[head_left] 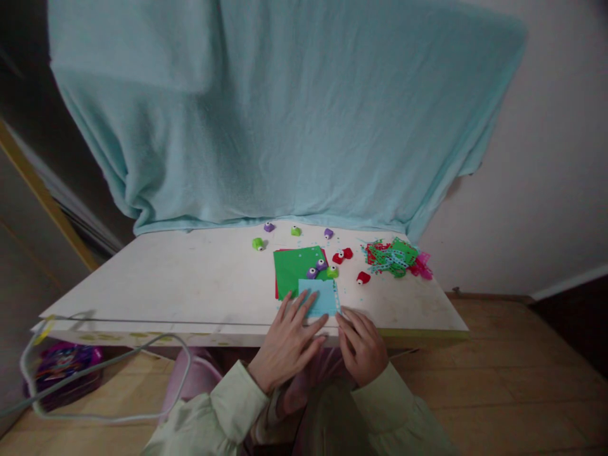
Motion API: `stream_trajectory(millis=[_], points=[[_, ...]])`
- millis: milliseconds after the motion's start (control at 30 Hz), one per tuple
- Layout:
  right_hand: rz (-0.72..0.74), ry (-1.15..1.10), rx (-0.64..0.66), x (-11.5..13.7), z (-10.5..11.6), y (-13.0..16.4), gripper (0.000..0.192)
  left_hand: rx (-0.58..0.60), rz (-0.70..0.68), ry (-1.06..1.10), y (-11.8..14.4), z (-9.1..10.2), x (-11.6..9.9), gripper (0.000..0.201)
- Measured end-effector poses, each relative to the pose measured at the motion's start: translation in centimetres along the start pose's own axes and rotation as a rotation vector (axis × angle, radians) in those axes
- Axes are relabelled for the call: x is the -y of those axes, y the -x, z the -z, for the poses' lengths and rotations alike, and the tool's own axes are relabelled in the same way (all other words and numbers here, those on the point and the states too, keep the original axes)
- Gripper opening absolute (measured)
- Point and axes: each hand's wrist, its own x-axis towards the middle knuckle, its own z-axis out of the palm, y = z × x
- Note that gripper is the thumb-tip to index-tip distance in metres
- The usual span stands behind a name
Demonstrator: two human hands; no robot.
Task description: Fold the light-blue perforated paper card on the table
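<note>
A light blue sheet of paper (323,296) lies near the table's front edge, overlapping a green sheet (297,269) with a red sheet's edge showing under it. My left hand (292,345) rests flat with fingers spread, its fingertips pressing on the blue sheet. At the sheet's lower right corner, my right hand (361,345) has its fingers curled and closed at the edge. A narrow strip with small holes (337,296) runs along that right edge. Just above the blue sheet sit purple pieces (321,265) and a green piece (332,272), each with an eye-like white spot.
Tangled perforated paper scraps (392,258) are heaped at the table's right. Red eye-marked pieces (363,278) and others in green (258,244) and purple lie about. A light blue cloth (294,126) hangs behind. A pale cable loop (109,417) crosses the left front edge.
</note>
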Motion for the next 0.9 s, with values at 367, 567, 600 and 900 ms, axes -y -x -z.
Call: stream_trajectory(millis=[367,567,600,900], points=[[-0.015,0.002,0.028,0.1,0.1,-0.2,0.039,0.028,0.037,-0.057,1.8,1.1,2.2,0.033],[-0.009,0.026,0.010,0.0,-0.1,-0.1,0.038,0.024,0.050,-0.083,3.4,1.4,3.0,0.037],[-0.008,0.030,0.010,0.0,0.0,-0.1,0.038,0.015,0.057,-0.084,3.6,1.4,3.0,0.036],[0.074,0.052,0.070,3.4,0.6,-2.6,0.030,0.017,0.082,-0.068,3.9,1.3,3.0,0.035]])
